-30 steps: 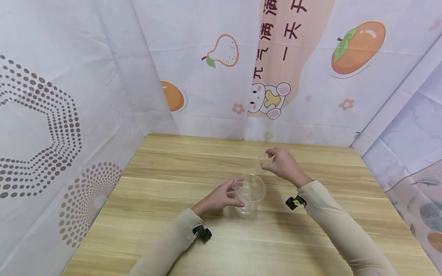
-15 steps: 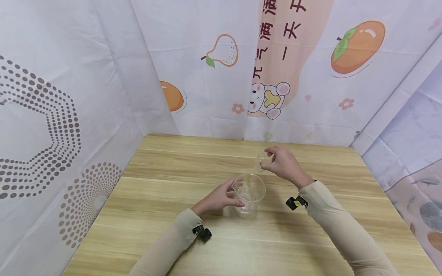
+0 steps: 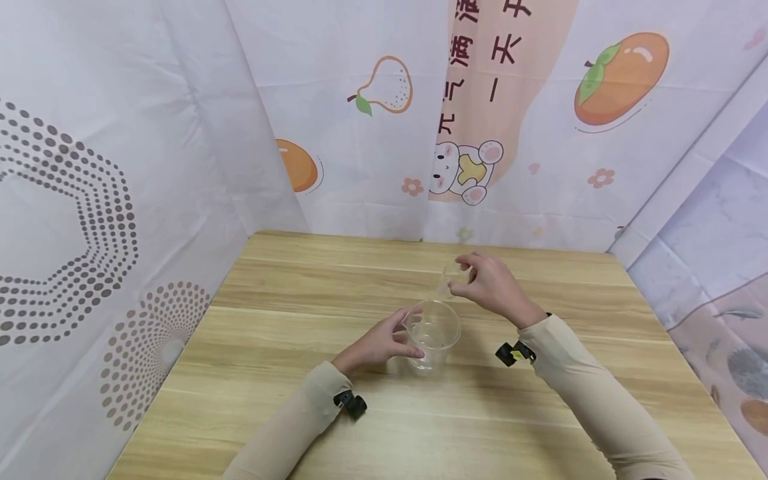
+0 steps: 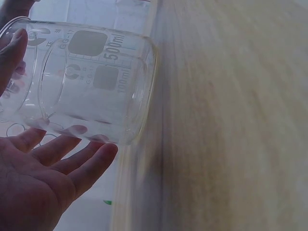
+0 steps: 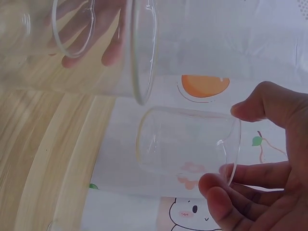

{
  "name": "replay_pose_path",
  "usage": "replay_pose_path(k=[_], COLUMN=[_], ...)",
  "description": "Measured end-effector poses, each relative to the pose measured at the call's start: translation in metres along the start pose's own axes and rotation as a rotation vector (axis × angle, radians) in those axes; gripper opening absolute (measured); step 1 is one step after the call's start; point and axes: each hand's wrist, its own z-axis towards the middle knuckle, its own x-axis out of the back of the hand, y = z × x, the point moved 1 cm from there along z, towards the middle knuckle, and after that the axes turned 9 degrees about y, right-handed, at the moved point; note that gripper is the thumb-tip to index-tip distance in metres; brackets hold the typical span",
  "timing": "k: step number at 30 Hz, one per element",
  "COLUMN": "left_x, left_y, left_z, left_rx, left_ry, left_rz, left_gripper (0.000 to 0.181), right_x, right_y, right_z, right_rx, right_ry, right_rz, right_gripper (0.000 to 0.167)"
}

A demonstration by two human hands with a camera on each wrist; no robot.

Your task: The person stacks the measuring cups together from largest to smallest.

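Observation:
A large clear glass beaker (image 3: 443, 343), marked 500ml, stands on the table. My left hand (image 3: 378, 343) grips its left side, the thumb in front and the fingers behind. In the left wrist view a smaller beaker (image 4: 106, 77), marked 100ml, sits inside the large one. My right hand (image 3: 493, 288) pinches another small clear beaker (image 5: 187, 139) by its rim between thumb and fingers. This beaker is held in the air just behind the large beaker's rim, apart from it. It looks empty.
The wood-grain table (image 3: 300, 280) reaches back to a printed white curtain (image 3: 360, 173). More curtain hangs along the left (image 3: 198, 167) and right sides. A small black camera is worn on each wrist.
My right hand has drifted slightly left and away from me with the small beaker. The left hand and the large beaker have stayed in place.

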Motion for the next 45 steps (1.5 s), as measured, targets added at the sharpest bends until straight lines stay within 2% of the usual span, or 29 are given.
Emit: replay_pose_path(k=[7, 18, 29, 45], left_x=[0.001, 0.001, 0.001, 0.001], left_y=[0.000, 0.000, 0.000, -0.002], left_z=[0.001, 0.001, 0.001, 0.000], left_rx=[0.013, -0.012, -0.002, 0.021], left_ry=[-0.005, -0.004, -0.016, -0.007], left_rz=[-0.013, -0.011, -0.027, -0.021], left_gripper=[0.086, 0.084, 0.084, 0.082], right_x=[0.002, 0.006, 0.004, 0.005], right_y=[-0.005, -0.015, -0.019, -0.025], right_z=[0.000, -0.005, -0.007, -0.011], right_rx=[0.007, 0.029, 0.050, 0.068], right_ry=[-0.005, -0.014, -0.017, -0.079], right_rz=[0.003, 0.033, 0.047, 0.055], right_gripper=[0.047, 0.046, 0.044, 0.043])
